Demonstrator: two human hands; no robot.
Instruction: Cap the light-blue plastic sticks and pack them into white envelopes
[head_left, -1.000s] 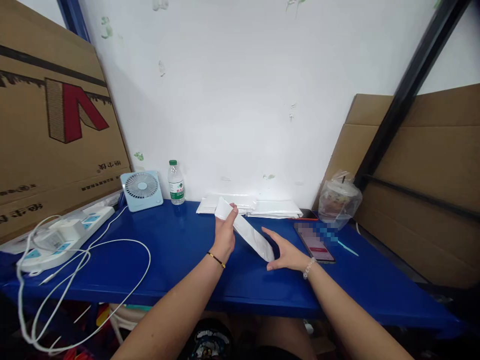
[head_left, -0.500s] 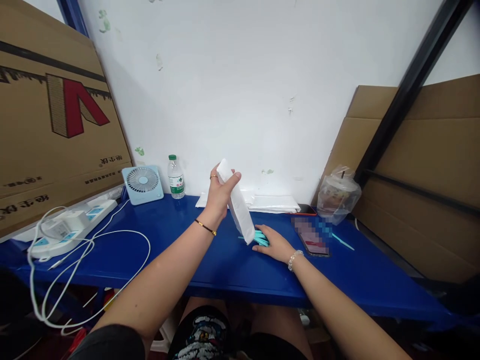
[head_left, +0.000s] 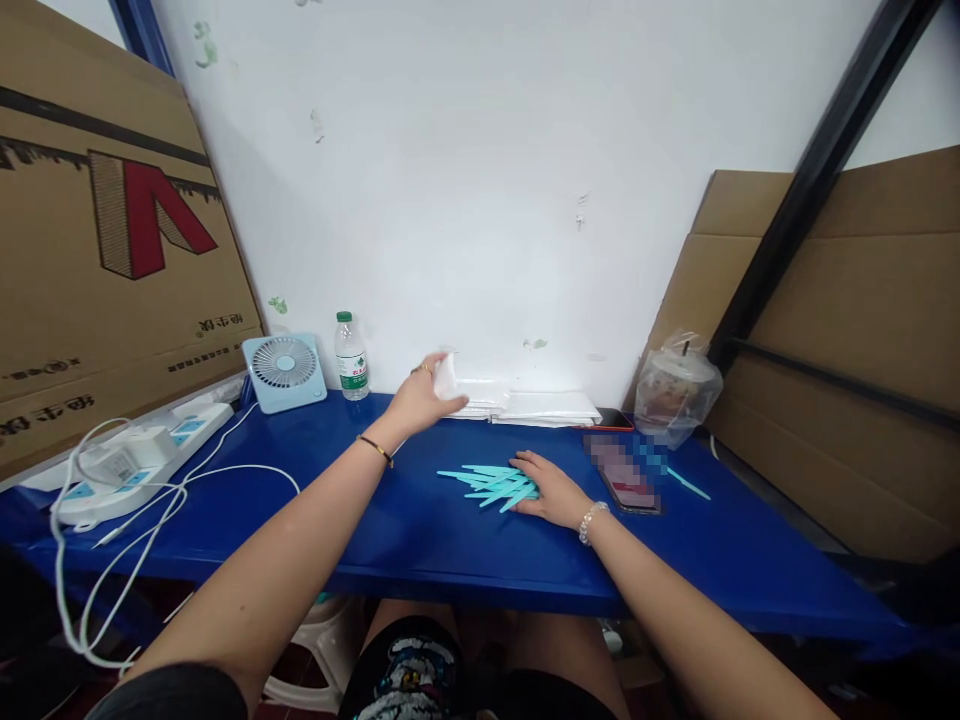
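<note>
The two hands are apart, each on its own job. The left hand (head_left: pixel 420 395) reaches forward, its arm running diagonally up from the near left corner, with the wrist raised above the blue surface (head_left: pixel 405 545). It is closed around a white packet (head_left: pixel 445 378), thumb on the near side and fingers wrapping the far side; the packet stands tilted in the grip, and its lower part is hidden by the thumb. A dark bracelet (head_left: pixel 375 450) circles the left wrist, and a dark sleeve (head_left: pixel 176 692) covers the upper arm.

The right hand (head_left: pixel 553 492) is nearer the body and lower, palm down, its forearm slanting in from the near right. Its fingers are loosely spread and curved, fingertips on the far side and thumb on the near side of the right end of a fanned heap of teal sticks (head_left: pixel 491 485). The sticks lie on the surface, pointing away to the left of this hand. A clear beaded bracelet (head_left: pixel 592 520) sits on the right wrist.

Just beyond the left hand and to its right lie flat white packs (head_left: pixel 547 408); whether the held packet touches them cannot be told. To the left of the left hand stands a bottle (head_left: pixel 352 360), with a light-blue fan (head_left: pixel 285 372) farther left. Just right of the right hand lies a phone (head_left: pixel 630 485), and beyond that a single teal stick (head_left: pixel 690 484). A bagged cup (head_left: pixel 677 390) stands farther out, forward and right of the right hand.
</note>
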